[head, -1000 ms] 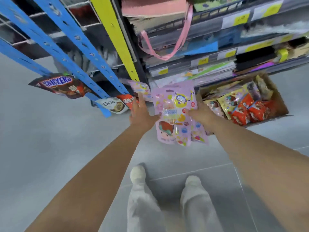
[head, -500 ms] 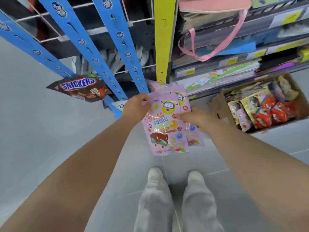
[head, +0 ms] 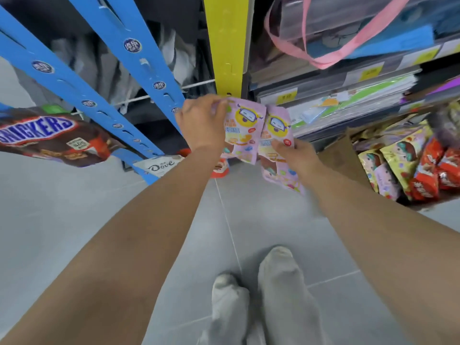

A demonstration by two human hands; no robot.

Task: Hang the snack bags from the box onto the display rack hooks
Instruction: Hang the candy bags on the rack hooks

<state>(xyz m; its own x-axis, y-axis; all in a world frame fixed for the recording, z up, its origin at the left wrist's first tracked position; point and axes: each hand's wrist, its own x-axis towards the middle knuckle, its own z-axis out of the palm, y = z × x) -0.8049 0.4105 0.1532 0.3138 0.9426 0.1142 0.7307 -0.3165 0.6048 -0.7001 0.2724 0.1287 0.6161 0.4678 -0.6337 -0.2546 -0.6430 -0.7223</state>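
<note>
bags (head: 249,145) of glossy pink film, two showing, each carry a yellow round-faced cartoon figure up top, coloured sweets scattered below and a brown-haired figure low down. they sit at 12 o'clock from the view's centre, in front of the rack. the first pink bag (head: 245,131) is held by the left hand (head: 202,123), whose grip pinches its top left corner with fingers curled over the edge. the second pink bag (head: 275,128) lies at 3 o'clock of the first, edges touching. the right hand (head: 296,155) pinches its middle, thumb on the front. whether more bags lie behind it i cannot tell.

the first bag's top meets the foot of the yellow upright (head: 225,46). a blue hook strip (head: 146,70) runs at the left hand's 10 o'clock. a snickers bag (head: 49,135) and a dove bag (head: 159,166) hang at 9 o'clock. the cardboard box (head: 341,155), full of yellow, pink and red bags, stands at 3 o'clock, its flap just beside the right wrist. grey floor (head: 74,220) lies open at 6 o'clock around the feet (head: 273,282).

half a second ago the bags formed one overlapped stack, lower down. now they are parted side by side and sit higher.
</note>
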